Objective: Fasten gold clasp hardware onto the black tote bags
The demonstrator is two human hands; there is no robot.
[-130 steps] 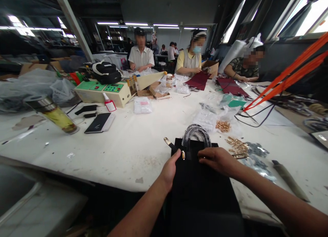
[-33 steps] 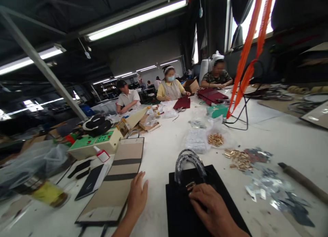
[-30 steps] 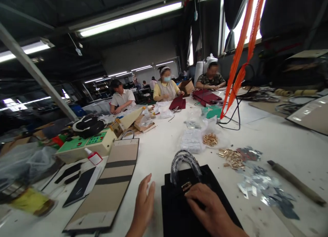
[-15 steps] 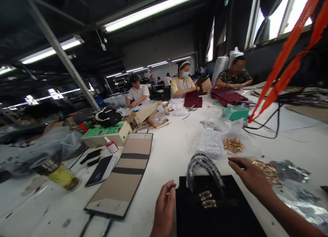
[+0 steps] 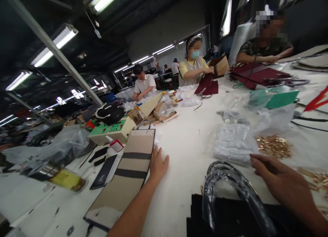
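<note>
My left hand is at the right edge of a long beige panel crossed by dark strips. Its fingers are spread, the fingertips meeting the panel's edge; whether they press on it I cannot tell. My right hand hovers open above the black bag, fingers stretched to the left and nothing seen in them. Two arched bag handles in clear film stand up from that bag, whose lower part is out of frame. Just beyond my right fingertips lies a plastic bag of white packets.
Gold metal fittings lie in a clear bag at the right. On the left are a glue bottle, a green-topped machine and a tilted-looking drink flask. Several co-workers sit across the white table, one holding maroon material.
My left hand has moved from the black bag's left side up and left to the beige panel. The view has shifted and tilted; my right hand stays near the bag's handles.
</note>
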